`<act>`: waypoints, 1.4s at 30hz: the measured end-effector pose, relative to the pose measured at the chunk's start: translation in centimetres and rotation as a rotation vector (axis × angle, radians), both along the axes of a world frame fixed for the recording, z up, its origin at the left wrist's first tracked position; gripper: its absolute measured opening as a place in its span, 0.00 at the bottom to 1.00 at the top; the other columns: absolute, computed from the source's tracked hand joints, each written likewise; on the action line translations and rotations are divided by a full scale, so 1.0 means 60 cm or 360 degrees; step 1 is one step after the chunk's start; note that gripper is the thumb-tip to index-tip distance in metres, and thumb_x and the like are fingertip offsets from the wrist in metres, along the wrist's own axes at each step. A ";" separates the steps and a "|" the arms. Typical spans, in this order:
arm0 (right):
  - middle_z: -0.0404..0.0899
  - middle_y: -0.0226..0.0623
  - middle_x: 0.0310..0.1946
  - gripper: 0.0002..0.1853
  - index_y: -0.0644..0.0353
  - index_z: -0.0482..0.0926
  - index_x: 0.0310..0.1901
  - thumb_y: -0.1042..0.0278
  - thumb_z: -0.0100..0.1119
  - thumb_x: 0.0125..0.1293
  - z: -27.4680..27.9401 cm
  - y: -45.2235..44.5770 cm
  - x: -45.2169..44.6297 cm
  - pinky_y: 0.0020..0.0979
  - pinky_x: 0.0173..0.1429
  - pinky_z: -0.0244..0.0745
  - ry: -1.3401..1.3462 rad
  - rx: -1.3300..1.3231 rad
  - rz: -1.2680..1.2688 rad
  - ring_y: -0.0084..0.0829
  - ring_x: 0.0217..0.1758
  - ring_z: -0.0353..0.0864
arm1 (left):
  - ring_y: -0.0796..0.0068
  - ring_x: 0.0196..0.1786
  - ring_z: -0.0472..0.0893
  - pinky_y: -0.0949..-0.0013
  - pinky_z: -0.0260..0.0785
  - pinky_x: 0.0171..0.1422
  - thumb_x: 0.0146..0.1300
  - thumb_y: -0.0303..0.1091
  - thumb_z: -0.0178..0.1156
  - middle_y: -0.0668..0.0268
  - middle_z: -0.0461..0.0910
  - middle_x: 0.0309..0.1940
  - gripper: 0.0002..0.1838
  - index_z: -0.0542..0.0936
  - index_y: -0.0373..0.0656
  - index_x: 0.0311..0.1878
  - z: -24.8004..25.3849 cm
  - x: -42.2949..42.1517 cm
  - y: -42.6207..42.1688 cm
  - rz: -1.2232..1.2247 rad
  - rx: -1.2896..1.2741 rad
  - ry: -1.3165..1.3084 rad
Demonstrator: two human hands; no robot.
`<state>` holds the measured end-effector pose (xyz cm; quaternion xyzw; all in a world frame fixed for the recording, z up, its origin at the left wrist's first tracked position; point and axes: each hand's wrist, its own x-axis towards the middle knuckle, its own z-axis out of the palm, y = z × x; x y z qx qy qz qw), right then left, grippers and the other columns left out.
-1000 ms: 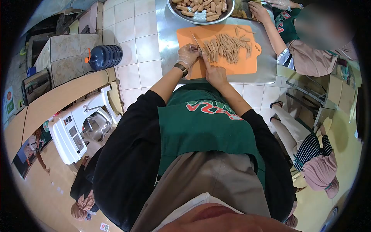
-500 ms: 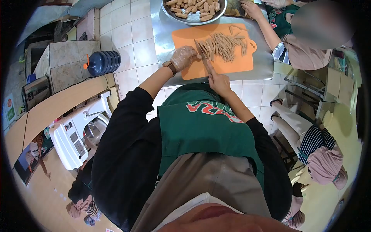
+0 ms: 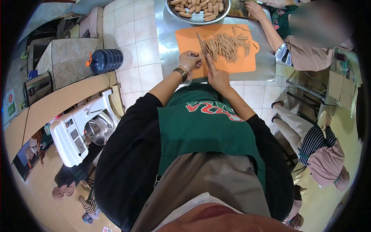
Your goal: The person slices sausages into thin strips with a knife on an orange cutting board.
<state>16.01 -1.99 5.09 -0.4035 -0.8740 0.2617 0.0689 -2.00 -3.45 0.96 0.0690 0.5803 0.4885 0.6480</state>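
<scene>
An orange cutting board (image 3: 185, 36) lies on the metal table, bearing a pile of brown sausage strips (image 3: 228, 46) on its right half. My right hand (image 3: 219, 80), bare, is closed round the handle of a knife (image 3: 203, 47); its blade points away from me, just left of the pile. My left hand (image 3: 189, 61), in a clear plastic glove, is over the board's near left part with its fingers curled together. Whatever sits between those fingertips is too small to make out. Beyond the board stands a metal bowl (image 3: 172, 13) of whole sausages (image 3: 208, 9).
The steel table (image 3: 164, 42) has its near edge in front of me. At the right, a co-worker's hand (image 3: 255, 10) works over a dark board (image 3: 239, 12). A blue water bottle (image 3: 106, 61) and a white stand mixer (image 3: 73, 133) are to the left.
My left hand has drawn back toward me, away from the blade. The knife has shifted a little and points more straight away from me. The view has moved slightly.
</scene>
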 end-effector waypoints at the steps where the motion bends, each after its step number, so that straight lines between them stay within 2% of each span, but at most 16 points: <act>1: 0.79 0.47 0.18 0.46 0.49 0.45 0.77 0.69 0.56 0.58 0.004 -0.006 0.004 0.49 0.28 0.74 0.0017 -0.0015 0.0004 0.50 0.21 0.80 | 0.69 0.22 0.77 0.70 0.70 0.24 0.61 0.19 0.62 0.59 0.76 0.23 0.07 0.73 0.35 0.37 0.005 0.000 0.000 0.0024 -0.0020 0.0042; 8: 0.80 0.48 0.20 0.45 0.52 0.44 0.76 0.69 0.56 0.58 0.015 -0.029 0.012 0.51 0.29 0.74 -0.0136 -0.0116 0.0018 0.51 0.21 0.80 | 0.68 0.27 0.83 0.69 0.79 0.29 0.61 0.22 0.65 0.56 0.82 0.30 0.09 0.75 0.34 0.41 0.015 -0.004 0.003 -0.0121 -0.0064 0.0265; 11: 0.80 0.49 0.21 0.45 0.54 0.44 0.76 0.70 0.56 0.59 0.013 -0.032 0.014 0.51 0.29 0.75 -0.0096 -0.0102 0.0036 0.52 0.22 0.80 | 0.67 0.28 0.84 0.69 0.80 0.31 0.60 0.21 0.65 0.56 0.83 0.32 0.11 0.74 0.33 0.43 0.001 -0.006 -0.001 -0.0032 0.0060 0.0151; 13: 0.78 0.47 0.17 0.42 0.49 0.46 0.77 0.70 0.54 0.63 0.012 -0.034 0.013 0.48 0.26 0.72 0.0067 0.0003 0.0008 0.49 0.19 0.78 | 0.67 0.29 0.84 0.69 0.80 0.31 0.60 0.21 0.65 0.56 0.83 0.32 0.11 0.74 0.34 0.44 0.005 -0.007 0.000 -0.0025 0.0078 0.0149; 17: 0.78 0.47 0.17 0.41 0.50 0.46 0.76 0.70 0.54 0.63 0.005 -0.034 0.012 0.48 0.25 0.72 0.0056 -0.0018 0.0001 0.50 0.18 0.78 | 0.65 0.30 0.85 0.69 0.81 0.33 0.60 0.20 0.65 0.55 0.83 0.33 0.13 0.73 0.34 0.46 -0.006 -0.011 0.000 -0.0023 0.0111 0.0127; 23: 0.77 0.45 0.16 0.43 0.54 0.47 0.76 0.72 0.55 0.60 -0.007 -0.026 0.011 0.46 0.24 0.72 -0.0013 0.0038 0.0078 0.47 0.17 0.78 | 0.65 0.31 0.85 0.69 0.80 0.32 0.60 0.18 0.64 0.57 0.82 0.32 0.13 0.73 0.34 0.46 -0.011 -0.015 0.001 0.0009 0.0133 0.0076; 26: 0.80 0.47 0.19 0.43 0.58 0.48 0.75 0.71 0.55 0.58 -0.008 -0.019 0.008 0.46 0.25 0.74 -0.0077 0.0028 0.0153 0.46 0.20 0.80 | 0.66 0.31 0.84 0.69 0.80 0.32 0.60 0.18 0.63 0.58 0.81 0.31 0.12 0.73 0.34 0.45 -0.003 -0.013 0.004 -0.0033 0.0092 0.0111; 29: 0.77 0.44 0.16 0.43 0.57 0.51 0.75 0.73 0.56 0.57 -0.018 -0.011 -0.007 0.44 0.23 0.72 0.0007 0.0127 0.0114 0.45 0.17 0.78 | 0.67 0.31 0.84 0.69 0.80 0.32 0.61 0.18 0.63 0.59 0.81 0.31 0.11 0.74 0.34 0.45 -0.008 -0.012 0.007 -0.0051 0.0036 0.0171; 37: 0.79 0.47 0.19 0.44 0.49 0.50 0.76 0.71 0.56 0.57 -0.037 0.000 -0.024 0.48 0.26 0.74 -0.0062 -0.0014 0.0037 0.49 0.19 0.79 | 0.69 0.31 0.84 0.70 0.81 0.33 0.61 0.20 0.64 0.60 0.82 0.32 0.11 0.75 0.34 0.45 -0.001 -0.009 0.008 -0.0074 0.0024 0.0229; 42: 0.80 0.47 0.20 0.45 0.49 0.48 0.76 0.70 0.56 0.57 -0.013 -0.042 0.031 0.49 0.27 0.74 -0.0060 -0.0085 0.0034 0.49 0.21 0.80 | 0.69 0.30 0.84 0.71 0.80 0.32 0.61 0.20 0.64 0.59 0.82 0.31 0.11 0.75 0.35 0.45 -0.004 -0.012 0.008 -0.0091 0.0081 0.0224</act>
